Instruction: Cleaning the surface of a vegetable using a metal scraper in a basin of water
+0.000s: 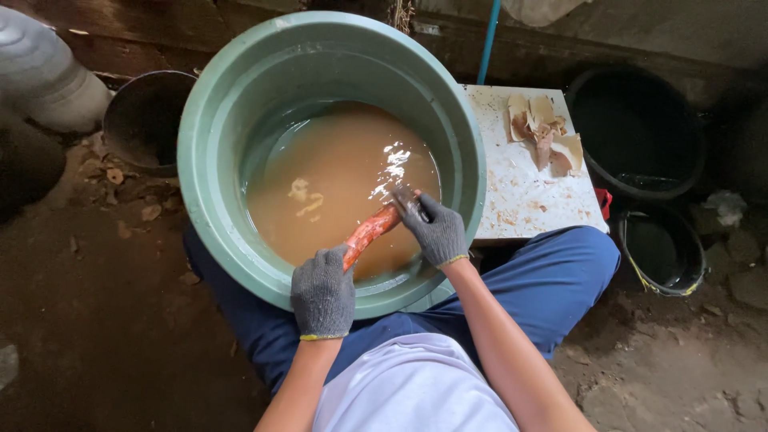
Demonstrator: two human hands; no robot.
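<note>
Wearer: seated low, white shirt and blue trousers (552, 280), knees spread to either side of the basin.
Left hand (322, 294): in a grey knit glove, closed around the near end of an orange-red root (370, 232), at the basin's near rim.
Right hand (434, 230): also in a grey glove, closed on a small dark tool (404, 200) whose kind cannot be told, pressed against the far end of the root.
Root: long, slanting from near left to far right, held just above the water, touching both gloves.
Basin (210, 152): large, round, green plastic, between the knees; holds murky brown water (336, 172) with a few pale scraps (304, 196) floating left of the root.
White board (524, 188): flat, stained, just right of the basin; a heap of tan peelings (544, 132) lies at its far end.
Black tubs: one small at near right (660, 252), one larger beyond it (636, 132), both on the dirt floor.
Dark bucket (144, 120): far left, beside the basin.
Blue pipe (488, 40): upright at the far edge.
</note>
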